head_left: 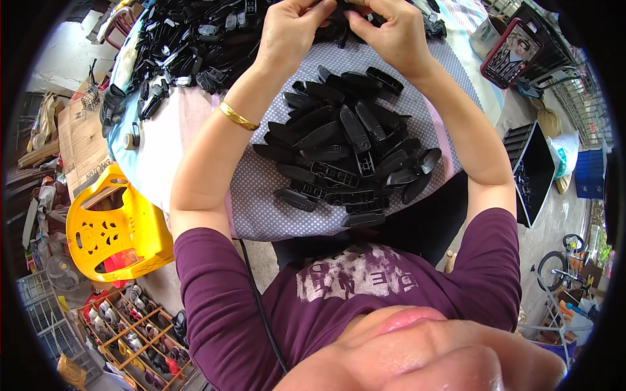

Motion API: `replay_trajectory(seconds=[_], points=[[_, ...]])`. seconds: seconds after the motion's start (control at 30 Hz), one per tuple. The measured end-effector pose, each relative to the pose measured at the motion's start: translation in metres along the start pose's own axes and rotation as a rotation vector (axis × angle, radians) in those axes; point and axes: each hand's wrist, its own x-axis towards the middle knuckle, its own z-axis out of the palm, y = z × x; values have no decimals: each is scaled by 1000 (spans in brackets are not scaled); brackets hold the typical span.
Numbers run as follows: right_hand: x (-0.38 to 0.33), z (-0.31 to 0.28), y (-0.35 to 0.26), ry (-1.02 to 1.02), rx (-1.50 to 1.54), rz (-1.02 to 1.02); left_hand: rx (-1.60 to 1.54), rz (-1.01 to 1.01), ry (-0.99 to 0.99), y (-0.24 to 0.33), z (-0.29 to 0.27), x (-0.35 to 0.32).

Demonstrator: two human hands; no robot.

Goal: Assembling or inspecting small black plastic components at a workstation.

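Observation:
My left hand point(293, 29) and my right hand point(388, 32) meet at the top of the view, fingers pinched together on a small black plastic part point(338, 26) between them. A gold bangle point(236, 116) circles my left wrist. Below my hands, a heap of several finished black plastic pieces point(349, 146) lies on a dotted grey cloth point(261, 195) over the table edge. A larger spread of loose black plastic parts point(189, 45) covers the table to the upper left.
A yellow plastic chair point(111, 228) stands at the left beside a cardboard box point(81, 143). A phone in a red case point(510, 52) lies at the upper right. A black crate point(538, 169) sits on the floor at right. A shoe rack point(130, 339) is at lower left.

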Motion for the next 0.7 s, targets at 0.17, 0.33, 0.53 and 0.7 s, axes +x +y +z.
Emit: replay_trajectory(seconds=[0.17, 0.33, 0.53, 0.7], points=[[1, 9, -6, 73, 49, -288, -153, -51, 15, 5, 0, -5], [5, -7, 2, -360, 361, 566, -204, 50, -155, 5, -12, 6], [-1, -6, -16, -324, 83, 438, -547, 234, -500, 3, -19, 9], [42, -77, -11, -376, 223, 757, 82, 112, -414, 62, 4, -14]])
